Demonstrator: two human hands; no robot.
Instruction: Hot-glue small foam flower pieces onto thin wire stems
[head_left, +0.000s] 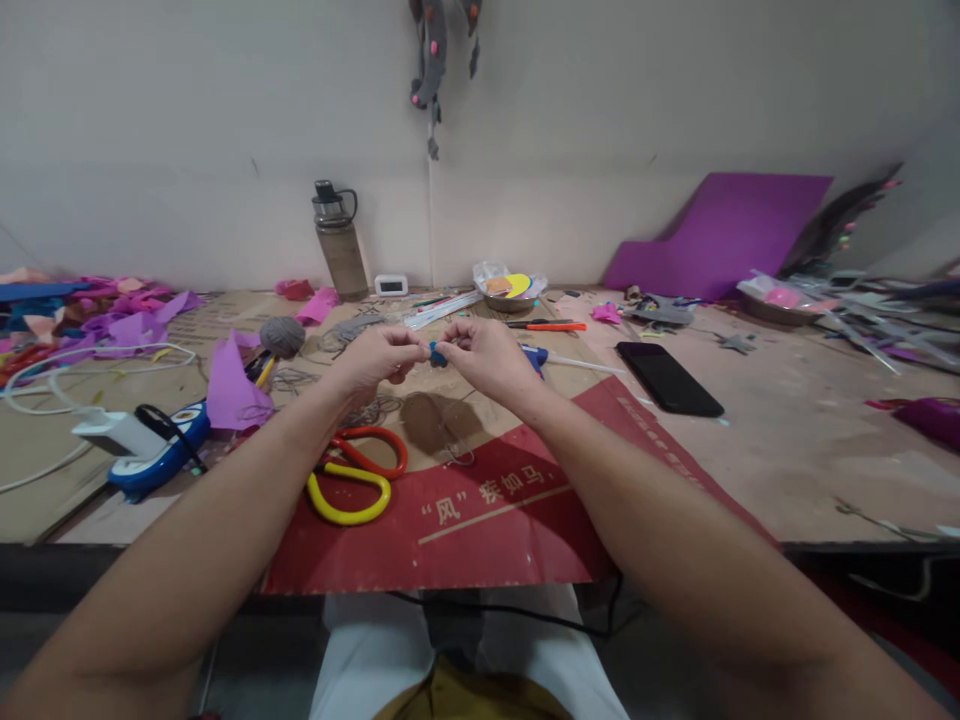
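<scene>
A small blue piece (436,354), perhaps felt, is pinched between my two hands above the middle of the table. My left hand (379,358) grips its left side with thumb and forefinger. On its other side, my right hand (484,355) closes thumb and fingers on it. Its exact shape is mostly covered by my fingertips. Below them, scissors (349,505) with one red and one yellow handle lie on a red printed sheet (495,540). Thin grey yarn (371,408) lies loose under my left hand, and a grey yarn ball (282,338) sits farther left.
A black phone (667,378) and a blue glue gun (535,358) lie to the right. At left are a blue power strip (161,460) with white cables and piled felt scraps (97,310). A bottle (341,245) and a scrap-filled bowl (510,302) stand near the wall.
</scene>
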